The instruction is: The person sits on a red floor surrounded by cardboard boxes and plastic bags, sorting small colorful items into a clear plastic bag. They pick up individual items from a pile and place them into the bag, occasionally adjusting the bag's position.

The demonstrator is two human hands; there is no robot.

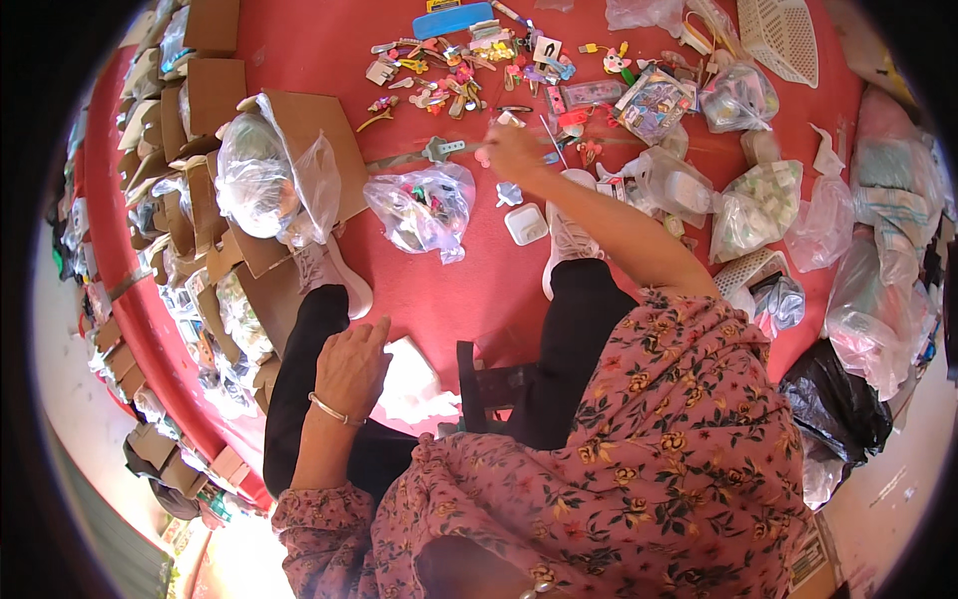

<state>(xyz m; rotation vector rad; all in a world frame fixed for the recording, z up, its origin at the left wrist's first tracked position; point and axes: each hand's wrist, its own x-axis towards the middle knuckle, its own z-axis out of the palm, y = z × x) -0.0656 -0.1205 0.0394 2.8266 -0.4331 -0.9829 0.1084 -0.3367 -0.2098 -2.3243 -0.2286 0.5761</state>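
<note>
My right hand [516, 158] reaches forward over the red floor, its fingers drawn together. A small pink spot shows at the fingertips, too small to name. Near it lie a grey-green strap-like piece [441, 149], a pale blue small piece [509, 194] and a white rounded-square case [526, 225]. A clear plastic bag [424, 208] with small colourful things inside rests between my feet. My left hand [349, 371], with a bracelet at the wrist, hangs by my left knee, holding nothing visible, fingers loosely extended.
Colourful hair clips [454, 85] lie heaped ahead, below a blue case [453, 20]. Filled bags [755, 205] and a white basket [778, 40] stand at the right. Cardboard boxes [215, 95] line the left, one holding a big clear bag [257, 175]. A black bag [836, 399] sits lower right.
</note>
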